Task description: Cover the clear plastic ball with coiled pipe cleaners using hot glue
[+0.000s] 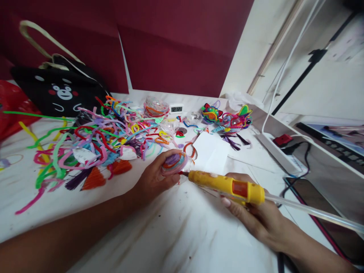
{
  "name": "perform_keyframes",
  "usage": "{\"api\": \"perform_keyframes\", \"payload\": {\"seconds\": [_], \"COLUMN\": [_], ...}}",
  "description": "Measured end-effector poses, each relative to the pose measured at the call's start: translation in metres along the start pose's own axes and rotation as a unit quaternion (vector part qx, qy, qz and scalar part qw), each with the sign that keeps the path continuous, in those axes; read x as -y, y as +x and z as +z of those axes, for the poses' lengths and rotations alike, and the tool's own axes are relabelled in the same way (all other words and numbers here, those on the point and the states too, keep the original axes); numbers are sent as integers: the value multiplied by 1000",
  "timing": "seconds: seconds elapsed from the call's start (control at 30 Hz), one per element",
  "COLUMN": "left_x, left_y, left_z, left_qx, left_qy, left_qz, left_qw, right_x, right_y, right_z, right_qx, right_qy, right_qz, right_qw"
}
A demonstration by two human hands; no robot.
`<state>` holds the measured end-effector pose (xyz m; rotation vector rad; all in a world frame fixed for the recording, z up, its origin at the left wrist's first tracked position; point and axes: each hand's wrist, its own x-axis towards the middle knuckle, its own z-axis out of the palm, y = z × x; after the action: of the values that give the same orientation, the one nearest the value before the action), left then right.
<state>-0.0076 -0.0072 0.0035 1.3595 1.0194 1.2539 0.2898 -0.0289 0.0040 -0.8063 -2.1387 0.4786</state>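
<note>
My left hand [155,174] is closed around a clear plastic ball [174,163] wrapped with purple, orange and pink pipe cleaners. In my right hand [256,212] is a yellow hot glue gun [224,184], a long clear glue stick [309,210] poking out of its back end. The gun's nozzle meets the lower right side of the ball, close to my left thumb; whether glue is coming out is too small to see. Just behind the ball lies a white sheet of paper [212,153].
Tangled pipe cleaners and tassels [96,144] spread over the left of the white table. Decorated balls [212,113] and a small digital clock [176,109] stand at the back. A black bag [62,91] is back left; a power strip [281,151] and phone [321,212] lie right.
</note>
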Motion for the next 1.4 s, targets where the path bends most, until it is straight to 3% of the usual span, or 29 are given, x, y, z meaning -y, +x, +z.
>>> {"api": "perform_keyframes", "payload": {"seconds": [0.6, 0.83, 1.07, 1.4], "left_x": [9, 0, 2, -2], "left_y": [3, -1, 0, -2], "left_z": [-6, -2, -4, -1], "left_qx": [27, 7, 27, 8], "left_qy": [10, 5, -13, -37], "left_qz": [11, -21, -5, -13], "left_qw": [1000, 1000, 1000, 999], "right_x": [4, 9, 10, 13], "right_y": [1, 4, 4, 8], "right_z": [-3, -2, -2, -2], "right_qx": [-1, -7, -7, -4], "right_qy": [-37, -15, -14, -26], "right_qz": [-11, 1, -9, -33], "right_qw": [999, 1000, 1000, 999]}}
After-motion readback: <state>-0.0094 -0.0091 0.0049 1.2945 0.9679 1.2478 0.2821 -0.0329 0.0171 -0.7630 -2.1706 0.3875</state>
